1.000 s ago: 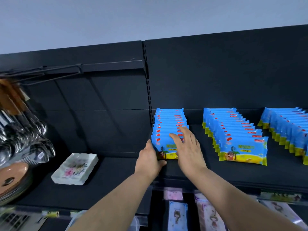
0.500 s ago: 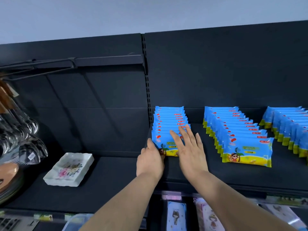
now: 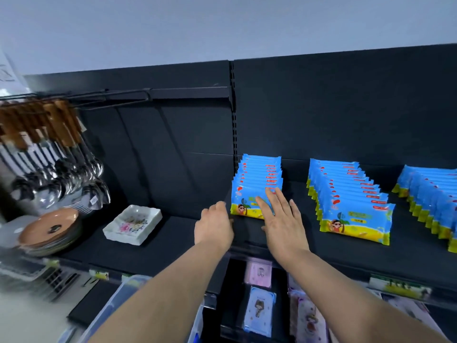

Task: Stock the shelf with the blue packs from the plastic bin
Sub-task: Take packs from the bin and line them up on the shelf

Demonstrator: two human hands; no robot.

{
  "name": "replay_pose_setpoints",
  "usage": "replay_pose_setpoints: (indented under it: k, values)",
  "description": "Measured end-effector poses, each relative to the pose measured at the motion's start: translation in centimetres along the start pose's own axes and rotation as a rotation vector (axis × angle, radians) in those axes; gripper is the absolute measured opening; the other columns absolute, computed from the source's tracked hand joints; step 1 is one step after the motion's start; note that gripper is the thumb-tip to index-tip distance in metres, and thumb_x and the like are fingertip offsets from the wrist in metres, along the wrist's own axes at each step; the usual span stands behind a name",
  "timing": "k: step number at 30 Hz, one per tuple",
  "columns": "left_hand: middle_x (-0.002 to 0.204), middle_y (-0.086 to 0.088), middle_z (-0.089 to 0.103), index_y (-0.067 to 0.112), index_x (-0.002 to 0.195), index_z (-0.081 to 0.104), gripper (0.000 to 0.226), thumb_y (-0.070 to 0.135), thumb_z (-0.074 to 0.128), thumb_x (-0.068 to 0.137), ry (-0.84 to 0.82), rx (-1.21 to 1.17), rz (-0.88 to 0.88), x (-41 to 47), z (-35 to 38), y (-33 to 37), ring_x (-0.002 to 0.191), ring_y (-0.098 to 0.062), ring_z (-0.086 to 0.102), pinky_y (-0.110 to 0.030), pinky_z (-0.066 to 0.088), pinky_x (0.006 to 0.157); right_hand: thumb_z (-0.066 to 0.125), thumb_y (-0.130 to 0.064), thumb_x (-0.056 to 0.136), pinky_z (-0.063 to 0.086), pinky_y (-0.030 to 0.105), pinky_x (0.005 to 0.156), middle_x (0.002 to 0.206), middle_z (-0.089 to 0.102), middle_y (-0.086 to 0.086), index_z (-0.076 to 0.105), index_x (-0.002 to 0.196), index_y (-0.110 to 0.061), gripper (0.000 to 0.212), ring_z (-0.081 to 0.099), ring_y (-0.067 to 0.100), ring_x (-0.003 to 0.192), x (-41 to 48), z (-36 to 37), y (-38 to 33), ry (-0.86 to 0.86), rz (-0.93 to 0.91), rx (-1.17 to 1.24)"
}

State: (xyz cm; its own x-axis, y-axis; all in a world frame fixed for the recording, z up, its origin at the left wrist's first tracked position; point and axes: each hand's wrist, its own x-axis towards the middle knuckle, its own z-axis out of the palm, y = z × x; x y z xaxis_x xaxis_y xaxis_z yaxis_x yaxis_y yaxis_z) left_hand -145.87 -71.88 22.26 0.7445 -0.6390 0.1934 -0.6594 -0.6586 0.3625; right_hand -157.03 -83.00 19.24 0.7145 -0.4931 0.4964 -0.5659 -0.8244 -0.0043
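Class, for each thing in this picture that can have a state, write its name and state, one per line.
Left row of packs, standing on edge.
Middle row of packs, standing on edge.
Right row of packs, standing, partly out of frame.
Left hand, loosely curled, holding nothing.
Right hand, fingers straight over left row's front pack.
White dish, lying flat on shelf.
Ladles, hanging up.

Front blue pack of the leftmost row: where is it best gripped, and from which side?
Probably its top edge, pinched from above: the front pack stands nearly upright against the row behind, base on the shelf, top seam exposed.
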Motion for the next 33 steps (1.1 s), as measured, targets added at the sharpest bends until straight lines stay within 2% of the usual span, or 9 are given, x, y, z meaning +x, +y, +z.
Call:
replay_pose_setpoints:
  k: [4, 7, 11, 14, 18, 21, 25, 30, 33]
  values:
    - [0.123, -0.002, 0.054, 0.017, 0.123, 0.048, 0.033, 0.008, 0.046, 0.092, 0.044, 0.074, -0.056, -3.6, -1.2, -0.9, 0.113, -0.025, 0.046, -0.036, 0.043, 0.08, 0.087, -0.009, 0.051, 0.046, 0.045, 0.097, 0.131, 0.055, 0.005, 0.052, 0.123, -0.019, 0.081, 0.05, 0.027, 0.125, -1.8, -0.9, -1.0, 0.053, -0.145, 0.099]
    - [0.119, -0.003, 0.055, 0.015, 0.12, 0.05, 0.039, -0.001, 0.042, 0.085, 0.012, 0.101, -0.139, -6.9, -1.9, -2.0, 0.112, -0.025, 0.044, -0.035, 0.041, 0.078, 0.083, -0.004, 0.054, 0.046, 0.04, 0.094, 0.128, 0.057, 0.003, 0.06, 0.116, -0.018, 0.067, 0.052, 0.024, 0.122, -3.5, -1.2, -2.4, 0.046, -0.245, 0.178]
    - [0.126, -0.005, 0.053, 0.017, 0.131, 0.046, 0.053, -0.006, 0.04, 0.083, -0.071, 0.14, -0.271, -11.9, -3.1, -5.2, 0.119, -0.027, 0.043, -0.041, 0.045, 0.087, 0.081, 0.0, 0.056, 0.047, 0.042, 0.092, 0.125, 0.06, 0.005, 0.063, 0.112, -0.016, 0.061, 0.053, 0.026, 0.122, -6.0, -0.7, -5.7, -0.03, -0.323, 0.245]
    - [0.123, -0.009, 0.054, 0.017, 0.127, 0.048, 0.049, -0.005, 0.042, 0.084, -0.114, 0.196, -0.383, -15.3, -3.7, -8.5, 0.117, -0.027, 0.047, -0.041, 0.046, 0.085, 0.082, -0.003, 0.057, 0.048, 0.041, 0.09, 0.123, 0.062, 0.004, 0.064, 0.112, -0.018, 0.06, 0.055, 0.026, 0.12, -7.9, -0.5, -8.0, -0.121, -0.358, 0.282]
    - [0.121, -0.009, 0.058, 0.02, 0.122, 0.051, 0.038, 0.005, 0.043, 0.088, -0.15, 0.207, -0.515, -18.5, -4.1, -13.2, 0.114, -0.027, 0.052, -0.04, 0.048, 0.09, 0.054, -0.006, 0.088, 0.026, 0.037, 0.109, 0.149, 0.037, 0.002, 0.046, 0.136, -0.02, 0.05, 0.026, 0.021, 0.142, -9.9, -0.1, -10.2, -0.239, -0.445, 0.277]
    - [0.124, -0.01, 0.057, 0.02, 0.127, 0.05, 0.042, 0.007, 0.044, 0.087, -0.161, 0.202, -0.574, -19.9, -3.7, -16.3, 0.117, -0.027, 0.051, -0.039, 0.048, 0.092, 0.042, -0.005, 0.092, 0.017, 0.032, 0.112, 0.154, 0.024, -0.004, 0.034, 0.142, -0.024, 0.054, 0.011, 0.015, 0.145, -10.7, 0.6, -11.6, -0.313, -0.472, 0.281]
    - [0.126, -0.007, 0.057, 0.019, 0.129, 0.048, 0.037, 0.014, 0.046, 0.093, -0.231, 0.256, -0.58, -20.7, -2.6, -20.2, 0.12, -0.026, 0.05, -0.037, 0.045, 0.091, 0.041, -0.002, 0.089, 0.018, 0.031, 0.111, 0.152, 0.025, -0.005, 0.034, 0.141, -0.025, 0.058, 0.013, 0.014, 0.144, -11.3, 2.0, -14.6, -0.375, -0.468, 0.289]
    - [0.124, -0.008, 0.06, 0.017, 0.125, 0.048, 0.039, 0.016, 0.054, 0.087, -0.371, 0.275, -0.465, -20.2, -1.1, -25.4, 0.115, -0.029, 0.052, -0.042, 0.048, 0.092, 0.047, -0.008, 0.089, 0.024, 0.031, 0.108, 0.145, 0.033, -0.007, 0.039, 0.137, -0.025, 0.053, 0.022, 0.014, 0.14, -12.0, 4.7, -19.1, -0.452, -0.453, 0.271]
    - [0.128, -0.008, 0.057, 0.016, 0.132, 0.044, 0.044, 0.016, 0.054, 0.089, -0.423, 0.261, -0.42, -19.4, 0.2, -27.8, 0.121, -0.029, 0.048, -0.041, 0.046, 0.094, 0.052, -0.009, 0.088, 0.028, 0.031, 0.106, 0.142, 0.037, -0.006, 0.042, 0.135, -0.025, 0.052, 0.029, 0.015, 0.137, -12.5, 6.4, -20.9, -0.508, -0.424, 0.237]
